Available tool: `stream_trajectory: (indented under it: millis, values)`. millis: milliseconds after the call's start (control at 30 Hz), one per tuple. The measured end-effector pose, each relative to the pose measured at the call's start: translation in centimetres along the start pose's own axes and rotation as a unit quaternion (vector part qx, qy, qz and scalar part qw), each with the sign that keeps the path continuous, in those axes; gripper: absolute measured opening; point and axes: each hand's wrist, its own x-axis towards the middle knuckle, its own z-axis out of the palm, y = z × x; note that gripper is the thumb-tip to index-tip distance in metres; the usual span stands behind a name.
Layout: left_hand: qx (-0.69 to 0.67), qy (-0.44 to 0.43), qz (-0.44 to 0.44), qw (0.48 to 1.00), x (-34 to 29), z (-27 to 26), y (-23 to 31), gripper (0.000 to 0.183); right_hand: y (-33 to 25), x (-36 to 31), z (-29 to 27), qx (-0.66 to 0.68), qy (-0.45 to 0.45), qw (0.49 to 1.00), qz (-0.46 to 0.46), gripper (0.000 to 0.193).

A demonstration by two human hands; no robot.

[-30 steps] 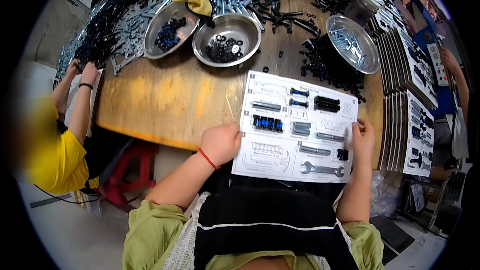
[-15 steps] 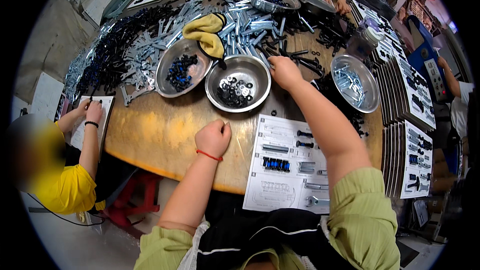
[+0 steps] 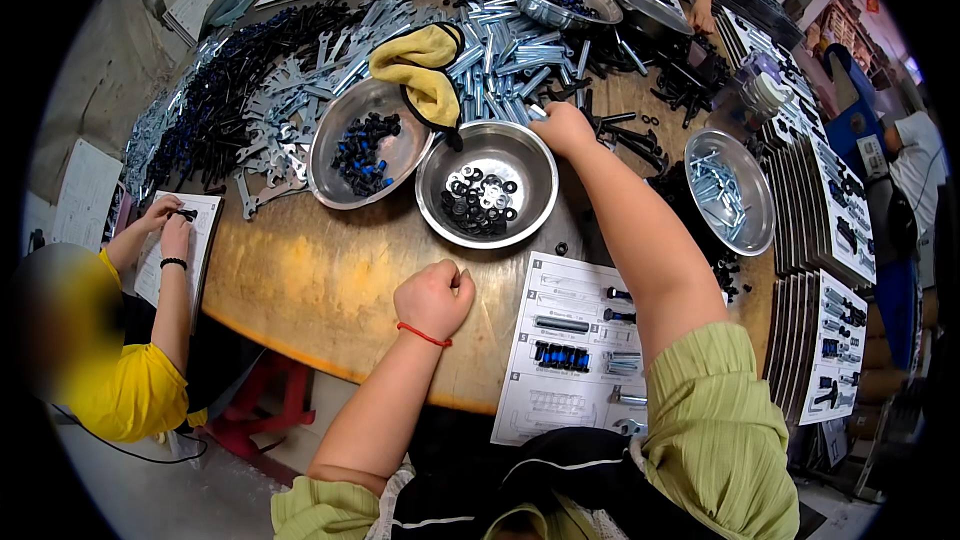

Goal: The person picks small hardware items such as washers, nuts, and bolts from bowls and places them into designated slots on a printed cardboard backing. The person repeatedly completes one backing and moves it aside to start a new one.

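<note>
My right hand point(image 3: 563, 130) reaches over the table to the near edge of a pile of silver metal tubes point(image 3: 500, 65), just beyond the right rim of a steel bowl point(image 3: 535, 202). Its fingers are bent together at the tubes; what lies between them is hidden. Black and silver washers point(image 3: 478, 202) lie in that bowl. My left hand point(image 3: 435, 297) rests as a fist on the wood in front of the bowl, its inside hidden. Under my right forearm lies a printed sheet point(image 3: 530, 380) picturing bolts, tubes and a wrench.
Left of the washers stands a bowl point(image 3: 322, 165) of black-and-blue bolts, a yellow glove point(image 3: 415, 60) over its rim. Silver screws fill another bowl point(image 3: 762, 195) at right, beside stacked cards point(image 3: 838, 340). Open-end wrenches point(image 3: 275, 125) spread behind. A co-worker in a yellow sleeve point(image 3: 150, 390) sits left.
The view has shifted, so the table appears lower. My right hand has moved slightly farther from the bowl, to the tubes. My left fist stays. The left co-worker's hands now lift a dark piece.
</note>
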Motion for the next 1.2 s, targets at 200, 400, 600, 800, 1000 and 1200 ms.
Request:
stream_trajectory:
  millis: [200,400,600,800,1000,1200]
  values:
    - [0.017,-0.006,0.007,1.000,0.6,0.1,0.6,0.024,2.3,2.1,-0.2,0.077,-0.026,0.995,0.056,0.046]
    - [0.026,-0.025,-0.030,0.999,-0.1,0.0,-0.1,0.024,1.3,-10.4,-5.9,0.234,0.031,0.972,0.012,0.032]
    - [0.029,-0.052,-0.044,0.997,0.1,-0.2,0.5,0.025,2.3,-24.7,-6.4,0.050,-0.155,0.985,-0.050,0.026]
    - [0.036,-0.049,-0.045,0.997,0.1,0.1,0.2,0.025,1.9,-27.3,-4.6,-0.092,-0.165,0.980,-0.070,0.025]
    - [0.030,-0.041,-0.040,0.998,0.1,0.2,0.3,0.025,1.3,-26.4,-4.7,-0.017,-0.068,0.994,-0.086,0.026]
    - [0.021,-0.051,-0.048,0.997,0.2,-0.2,0.5,0.026,1.7,-25.0,-2.4,-0.040,-0.078,0.985,-0.151,0.017]
